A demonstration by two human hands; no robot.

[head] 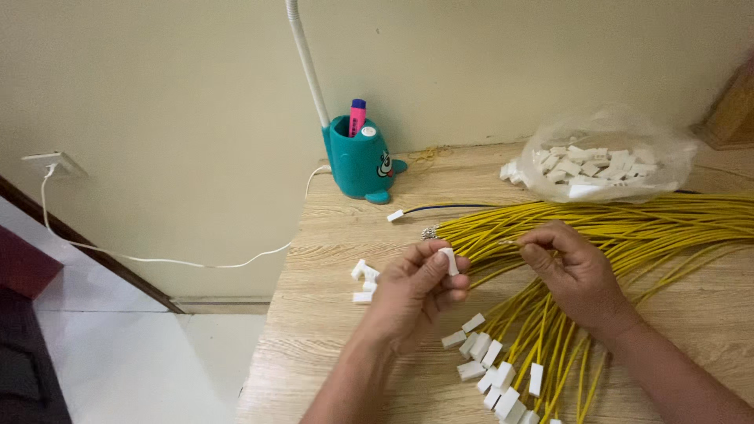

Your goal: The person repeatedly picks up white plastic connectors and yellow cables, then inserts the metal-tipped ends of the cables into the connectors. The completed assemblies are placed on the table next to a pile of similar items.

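My left hand [416, 286] holds a small white plastic connector [448, 260] between thumb and fingers, above the wooden table [338, 330]. My right hand [573, 271] pinches the metal-tipped end of one yellow wire [514, 244] just right of the connector. A thick bundle of yellow wires [628, 224] runs across the table to the right. Below my hands, several yellow wires end in fitted white connectors [495, 369]. A few loose white connectors [364, 281] lie on the table left of my left hand.
A clear plastic bag of white connectors [601, 165] sits at the back right. A teal pen holder with a pink marker [360, 157] stands against the wall, a white lamp neck rising from it. One dark cable with a white plug [395, 215] lies nearby. The table's left edge drops to the floor.
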